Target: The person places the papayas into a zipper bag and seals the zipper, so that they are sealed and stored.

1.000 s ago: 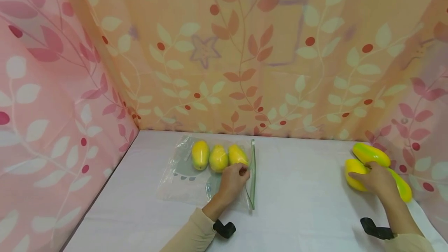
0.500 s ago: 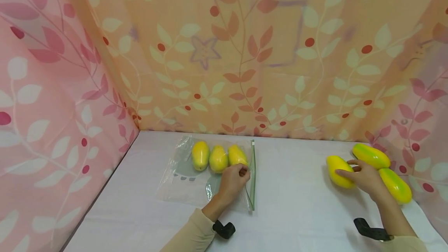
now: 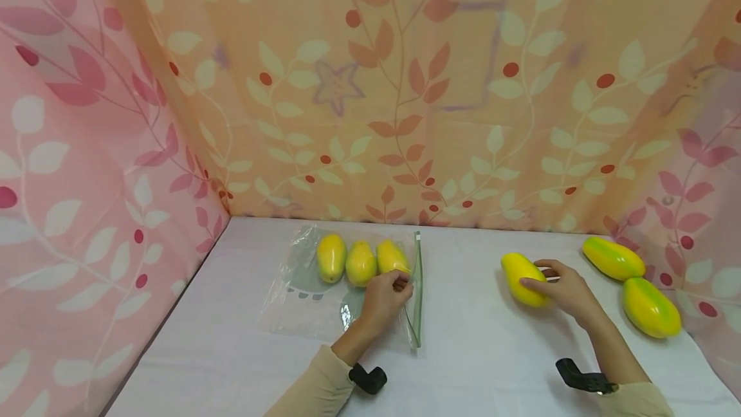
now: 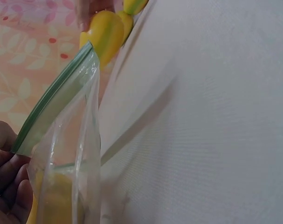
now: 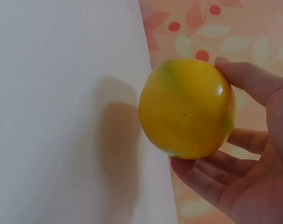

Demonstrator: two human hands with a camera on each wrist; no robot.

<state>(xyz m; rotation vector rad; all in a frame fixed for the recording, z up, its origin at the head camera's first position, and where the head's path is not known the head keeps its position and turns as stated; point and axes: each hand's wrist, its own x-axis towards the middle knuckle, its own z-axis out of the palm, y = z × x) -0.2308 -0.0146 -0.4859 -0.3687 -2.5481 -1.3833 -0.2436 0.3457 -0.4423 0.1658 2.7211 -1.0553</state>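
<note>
My right hand (image 3: 564, 288) grips a glossy yellow papaya (image 3: 523, 280) with a green tinge, thumb on one side and fingers on the other. The right wrist view shows this papaya (image 5: 185, 109) end-on, held above the white surface and casting a shadow there. At the clear zip bag (image 3: 307, 320), my left hand (image 3: 384, 298) pinches the edge near the green zipper strip. In the left wrist view the bag's mouth, along the green zipper (image 4: 55, 95), stands lifted and gapes somewhat. Three yellow papayas (image 3: 361, 264) lie side by side in the bag; my left hand partly covers the right one.
Two more papayas, one behind (image 3: 613, 259) and one nearer (image 3: 651, 307), lie touching at the table's right end. A white cloth covers the table (image 3: 463, 352). Leaf-patterned curtains (image 3: 393, 114) rise at the back and both sides.
My right hand has carried one papaya leftward, away from the other two on the right, toward the bag. The left hand stays at the bag's edge.
</note>
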